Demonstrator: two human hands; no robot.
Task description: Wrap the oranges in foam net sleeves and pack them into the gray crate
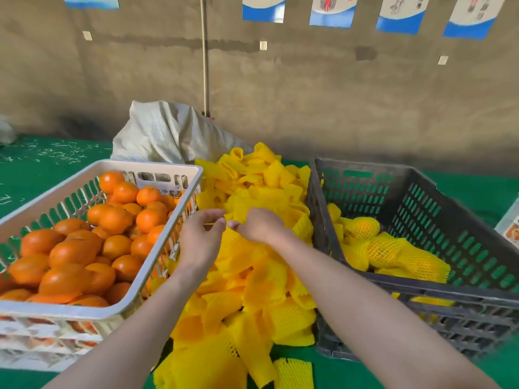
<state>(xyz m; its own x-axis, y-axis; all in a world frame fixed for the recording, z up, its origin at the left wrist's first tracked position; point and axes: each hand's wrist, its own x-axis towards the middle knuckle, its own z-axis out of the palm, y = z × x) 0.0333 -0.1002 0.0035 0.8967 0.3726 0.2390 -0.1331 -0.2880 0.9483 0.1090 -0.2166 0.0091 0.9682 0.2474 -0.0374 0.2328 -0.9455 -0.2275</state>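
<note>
A white crate [157, 165] on the left is heaped with bare oranges [115, 220]. A long pile of yellow foam net sleeves [252, 276] runs down the middle. The gray crate [421, 293] on the right holds a few oranges wrapped in sleeves [387, 248] along its near left side. My left hand [200, 240] and my right hand [259, 224] meet over the pile, fingertips close together. The right hand's fingers curl down into a sleeve. The left hand pinches at the same spot, thumb and fingers slightly apart.
A white woven sack [168, 130] slumps behind the pile against a concrete wall. Everything rests on a green surface [50, 155]. The white crate stands on printed cartons [42, 338]. Another carton's corner [509, 228] shows at the far right.
</note>
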